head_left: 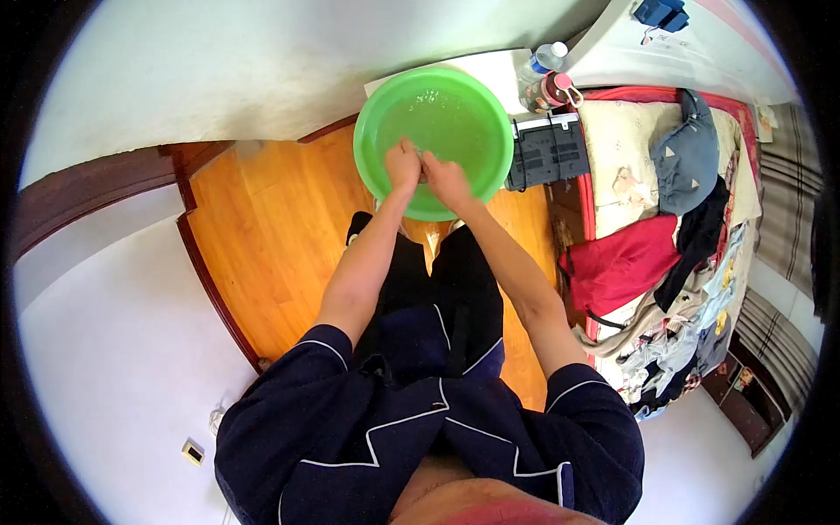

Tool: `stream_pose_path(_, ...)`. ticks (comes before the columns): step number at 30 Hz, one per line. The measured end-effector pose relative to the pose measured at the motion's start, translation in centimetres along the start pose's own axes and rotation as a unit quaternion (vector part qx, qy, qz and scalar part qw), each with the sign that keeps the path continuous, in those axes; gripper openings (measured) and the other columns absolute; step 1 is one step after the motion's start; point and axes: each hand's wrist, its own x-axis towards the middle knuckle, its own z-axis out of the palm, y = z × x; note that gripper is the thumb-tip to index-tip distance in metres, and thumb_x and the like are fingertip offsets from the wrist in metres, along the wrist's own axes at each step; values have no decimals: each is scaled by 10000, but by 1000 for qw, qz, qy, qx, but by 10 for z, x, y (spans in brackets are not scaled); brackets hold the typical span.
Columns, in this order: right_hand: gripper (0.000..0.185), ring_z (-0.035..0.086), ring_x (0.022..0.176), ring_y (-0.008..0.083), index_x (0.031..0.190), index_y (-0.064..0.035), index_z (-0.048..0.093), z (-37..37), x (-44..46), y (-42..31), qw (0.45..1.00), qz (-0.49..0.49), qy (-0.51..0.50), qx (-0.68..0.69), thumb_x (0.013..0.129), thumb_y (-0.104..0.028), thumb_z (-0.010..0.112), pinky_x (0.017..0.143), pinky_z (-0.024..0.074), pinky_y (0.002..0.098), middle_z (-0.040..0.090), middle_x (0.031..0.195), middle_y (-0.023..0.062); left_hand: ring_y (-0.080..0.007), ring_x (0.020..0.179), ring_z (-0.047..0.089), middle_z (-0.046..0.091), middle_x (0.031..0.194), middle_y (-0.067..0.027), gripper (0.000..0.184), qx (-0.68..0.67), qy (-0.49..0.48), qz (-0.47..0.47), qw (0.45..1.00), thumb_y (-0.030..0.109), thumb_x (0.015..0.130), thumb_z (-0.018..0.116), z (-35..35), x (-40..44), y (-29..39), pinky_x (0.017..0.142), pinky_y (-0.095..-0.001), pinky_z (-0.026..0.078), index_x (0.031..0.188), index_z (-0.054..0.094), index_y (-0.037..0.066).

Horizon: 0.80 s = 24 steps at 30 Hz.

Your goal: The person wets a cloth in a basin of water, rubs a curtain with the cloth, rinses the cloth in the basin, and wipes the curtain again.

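Observation:
A round green basin (502,147) holds water (451,118), with bright glints near its far side. Over the near part of the basin, my left hand (403,164) is closed, its fingers curled inward. My right hand (447,183) is closed too and sits close beside it, slightly nearer to me. A small greyish bit of something shows between the two hands, but it is too small and covered to name. Both forearms reach forward over the basin's near rim.
Right of the basin are a black and grey case (549,150), a clear bottle (547,59) and a pink-capped bottle (553,91). A bed (617,127) with a red garment (626,262) and piled clothes lies at right. Wooden floor (271,227) surrounds my legs.

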Motion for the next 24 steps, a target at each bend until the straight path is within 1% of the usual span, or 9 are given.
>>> stream_pose_path(3, 86, 561, 595, 418, 872, -87, 477, -11, 5, -2, 999, -41, 17, -21, 877, -169, 502, 523, 437, 505, 571, 643, 192, -386, 727, 596, 601, 762, -263, 454, 58, -24, 34, 997, 321, 916, 397, -7, 6, 9, 678, -444, 427, 803, 606, -65)
stream_pose_path(6, 94, 570, 664, 410, 941, -93, 522, -18, 9, -3, 999, 27, 7, -38, 861, -142, 520, 565, 453, 488, 587, 745, 210, -343, 717, 606, 599, 738, -241, 438, 68, -51, 47, 995, 327, 917, 427, -19, 8, 11, 668, -416, 434, 801, 612, -53)
stream_pose_path(8, 192, 580, 751, 396, 1035, -79, 563, -15, 6, 7, 994, 6, 113, -3, 848, -103, 527, 626, 472, 455, 599, 863, 209, -315, 706, 609, 597, 724, -232, 432, 51, -66, 53, 995, 328, 917, 443, -24, 7, 12, 658, -403, 435, 799, 613, -51)
stream_pose_path(12, 264, 581, 810, 391, 1094, -24, 564, 2, 9, 40, 975, -38, 202, -82, 839, -89, 538, 696, 471, 445, 598, 949, 200, -224, 721, 593, 628, 809, -180, 379, -61, -111, 78, 989, 271, 912, 492, -26, 8, -7, 708, -331, 473, 994, 581, -89)
stream_pose_path(14, 271, 591, 817, 388, 1069, -19, 580, 6, 9, 44, 951, 100, 276, -93, 831, -147, 559, 761, 467, 459, 604, 947, 218, -202, 758, 597, 638, 863, -161, 371, -113, -129, 82, 982, 217, 913, 501, -24, 11, -20, 746, -311, 492, 1075, 550, -113)
stream_pose_path(16, 287, 594, 801, 387, 1058, -1, 582, 11, 8, 46, 958, 174, 226, -2, 816, -155, 587, 747, 468, 447, 618, 903, 210, -221, 885, 613, 611, 995, -164, 369, -327, -212, -25, 921, 81, 900, 499, -31, 1, -6, 843, -306, 511, 1179, 451, -156)
stream_pose_path(17, 307, 598, 785, 386, 1048, 17, 585, 13, 8, 47, 949, 245, 175, 87, 801, -162, 614, 734, 468, 434, 632, 859, 202, -221, 885, 613, 611, 995, -164, 369, -328, -212, -25, 920, 81, 900, 499, -34, -2, 2, 843, -306, 511, 1179, 451, -156)
stream_pose_path(21, 283, 610, 775, 378, 1010, 9, 597, 31, -6, 31, 949, 210, 213, 101, 787, -162, 626, 709, 477, 409, 635, 810, 217, -229, 927, 609, 585, 1039, -199, 301, -356, -209, -54, 909, 18, 879, 519, -35, -14, 9, 851, -314, 529, 1119, 475, -159)
stream_pose_path(24, 231, 612, 786, 376, 971, 13, 596, 29, -9, 31, 961, 240, 110, 85, 784, -122, 610, 695, 474, 405, 622, 816, 234, -213, 905, 612, 595, 1039, -194, 243, -365, -174, -63, 913, 23, 867, 551, -40, -14, 7, 831, -300, 530, 1052, 522, -132)
